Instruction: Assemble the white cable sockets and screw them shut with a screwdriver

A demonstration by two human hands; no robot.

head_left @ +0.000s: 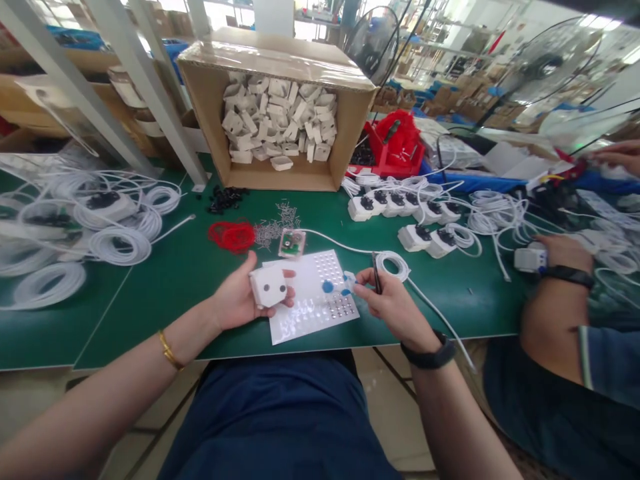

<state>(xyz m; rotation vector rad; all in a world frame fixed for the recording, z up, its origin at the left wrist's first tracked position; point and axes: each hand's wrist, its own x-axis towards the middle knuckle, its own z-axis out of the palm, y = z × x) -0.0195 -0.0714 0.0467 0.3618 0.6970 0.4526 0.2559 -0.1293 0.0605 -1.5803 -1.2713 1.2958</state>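
Note:
On the palm of my left hand rests a white plastic housing with two dark round spots, its fingers curled behind and under it. My right hand pinches a small clear piece with blue spots over the right edge of a white sheet. A slim black tool is also held in that hand, pointing up; its exact kind is unclear. The white sheet carries rows of small clear domes and a blue dot. Beyond it lies an open housing with a green circuit board, joined to a white cable.
A cardboard box of white housings stands behind. Loose screws, red rings and black parts lie before it. Coiled white cables fill the left; cabled units and a co-worker's arm are right.

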